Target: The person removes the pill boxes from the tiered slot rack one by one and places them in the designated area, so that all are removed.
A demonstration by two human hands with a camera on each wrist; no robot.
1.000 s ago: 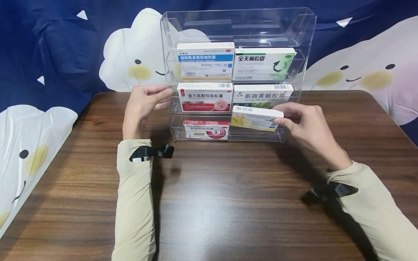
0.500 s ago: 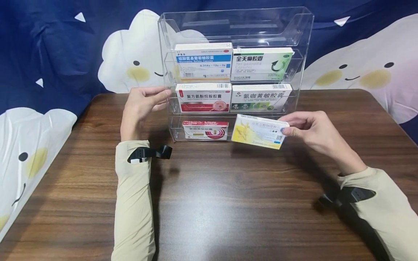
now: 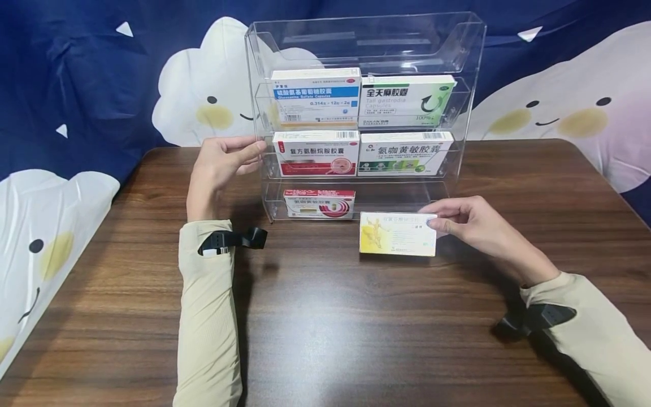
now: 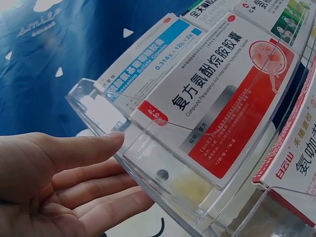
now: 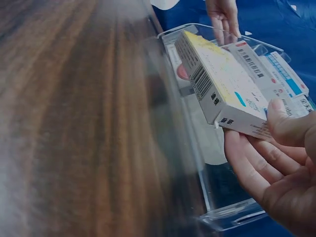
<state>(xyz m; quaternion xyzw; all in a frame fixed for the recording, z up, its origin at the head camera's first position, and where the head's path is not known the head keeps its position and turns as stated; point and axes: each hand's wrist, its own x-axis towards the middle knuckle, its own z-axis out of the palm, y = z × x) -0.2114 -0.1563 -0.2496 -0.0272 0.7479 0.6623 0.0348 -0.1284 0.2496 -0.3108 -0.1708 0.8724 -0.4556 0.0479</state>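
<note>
A yellow-and-white box (image 3: 396, 234) is pinched at its right end by my right hand (image 3: 475, 232), just in front of the clear rack's bottom tier. The right wrist view shows the thumb on the printed face of the box (image 5: 227, 74) and the fingers behind it. My left hand (image 3: 217, 169) touches the left side of the clear rack (image 3: 363, 181); in the left wrist view that hand (image 4: 74, 182) has its fingers extended along the rack's edge. Beside it stands a red-and-white box (image 3: 317, 154) in the middle tier. A smaller red-and-white box (image 3: 319, 204) occupies the bottom tier's left.
Blue-and-white (image 3: 315, 99) and green-and-white (image 3: 407, 102) boxes stand in an upper tier. Another green-and-white box (image 3: 404, 154) is in the middle tier, right side. The rack stands on a brown wooden table (image 3: 315, 316), before a blue cloth (image 3: 102, 68) with cloud faces.
The yellow-and-white box has come out of the bottom tier's right side, forward and down in my right hand, and now looks nearly level. My left hand stays at the rack's side.
</note>
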